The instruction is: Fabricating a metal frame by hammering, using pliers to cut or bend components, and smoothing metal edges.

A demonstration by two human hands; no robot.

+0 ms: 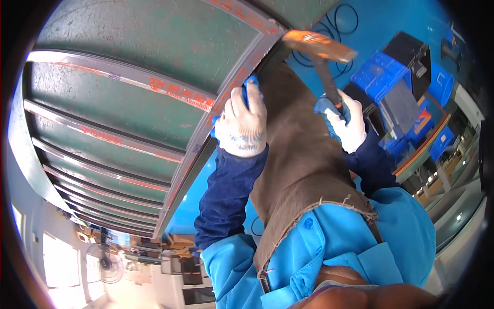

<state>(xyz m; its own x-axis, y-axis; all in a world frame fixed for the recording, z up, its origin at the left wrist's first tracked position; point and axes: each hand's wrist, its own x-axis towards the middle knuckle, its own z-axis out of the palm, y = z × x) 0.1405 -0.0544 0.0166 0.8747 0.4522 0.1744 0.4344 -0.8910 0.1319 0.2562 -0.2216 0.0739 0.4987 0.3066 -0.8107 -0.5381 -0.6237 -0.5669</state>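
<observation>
My right hand, in a white glove with blue coating, grips the dark handle of a hammer. Its orange-and-brown head is blurred and hangs in the air beside the corner of a grey metal frame. At that frame's near edge, my left hand, gloved the same way, is closed round the edge. Some of its fingertips are hidden. Several parallel metal bars with red print run across the frame, over a green worn tabletop.
Blue and black plastic crates are stacked to the right on the blue floor. A black cable lies coiled there. A brown apron covers my front. A fan and cardboard boxes are at the lower left.
</observation>
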